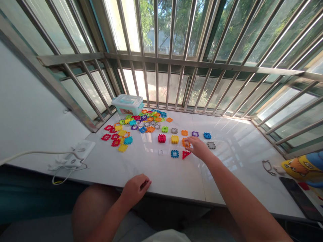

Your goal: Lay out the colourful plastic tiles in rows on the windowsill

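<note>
My right hand [199,148] reaches over the white table, its fingertips pinched at an orange plastic building tile [185,143] with toothed edges. Just below it lies a red triangular tile [186,154]. Around it, other tiles sit in loose rows: a yellow stack [174,139], a red stack [162,138], a blue window tile [174,153], a white tile [161,152], a purple tile [195,133] and a grey tile [211,145], partly beyond the hand. My left hand [136,188] rests at the table's front edge, fingers loosely curled, with nothing visible in them.
A mixed pile of tiles [141,123] spreads over the left back, before a lidded plastic box [128,103]. A power strip [82,153] with cables lies at left. Metal window bars [176,64] stand behind. A phone [299,198] and a yellow-and-blue item [300,166] are at right.
</note>
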Tool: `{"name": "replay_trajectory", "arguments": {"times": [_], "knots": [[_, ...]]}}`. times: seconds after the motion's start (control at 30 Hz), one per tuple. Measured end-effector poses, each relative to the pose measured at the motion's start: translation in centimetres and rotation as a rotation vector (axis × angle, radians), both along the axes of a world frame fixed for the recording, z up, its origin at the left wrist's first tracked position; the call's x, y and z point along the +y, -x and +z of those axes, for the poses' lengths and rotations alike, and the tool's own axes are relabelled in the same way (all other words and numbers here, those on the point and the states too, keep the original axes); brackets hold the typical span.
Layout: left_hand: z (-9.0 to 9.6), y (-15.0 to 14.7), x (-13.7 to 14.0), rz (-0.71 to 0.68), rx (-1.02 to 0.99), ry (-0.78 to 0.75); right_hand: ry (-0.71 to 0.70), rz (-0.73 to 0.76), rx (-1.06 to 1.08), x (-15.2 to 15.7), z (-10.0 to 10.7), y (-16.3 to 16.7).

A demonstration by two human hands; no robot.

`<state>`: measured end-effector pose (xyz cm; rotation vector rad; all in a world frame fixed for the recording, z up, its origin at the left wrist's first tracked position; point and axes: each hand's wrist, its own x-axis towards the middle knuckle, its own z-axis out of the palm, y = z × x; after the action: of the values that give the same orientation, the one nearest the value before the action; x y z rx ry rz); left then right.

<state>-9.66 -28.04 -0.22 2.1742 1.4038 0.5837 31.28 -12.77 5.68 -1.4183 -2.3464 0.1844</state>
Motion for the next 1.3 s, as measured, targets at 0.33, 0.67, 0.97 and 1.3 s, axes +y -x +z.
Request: {"name": "replay_trajectory", "arguments": {"times": [0.33,0.67,0.97,1.3], "knots": [[-2.3,-0.1,-0.3,-0.010,0.054,-0.282,0.163,-0.004,-0.162,4.8,0.1,-0.8],[-2.5,0.0,-0.4,-0.011,0.056,-0.318,0.241,-0.041,-0.226,5.2,1.2,-0.6],[-2.4,-0.1,-0.4,-0.005,0.065,-0.329,0.292,-0.044,-0.286,5.5,1.1,-0.2],[-2.4,-0.2,-0.4,-0.002,0.065,-0.336,0.337,-0.052,-0.311,5.8,1.6,0.1]]}}
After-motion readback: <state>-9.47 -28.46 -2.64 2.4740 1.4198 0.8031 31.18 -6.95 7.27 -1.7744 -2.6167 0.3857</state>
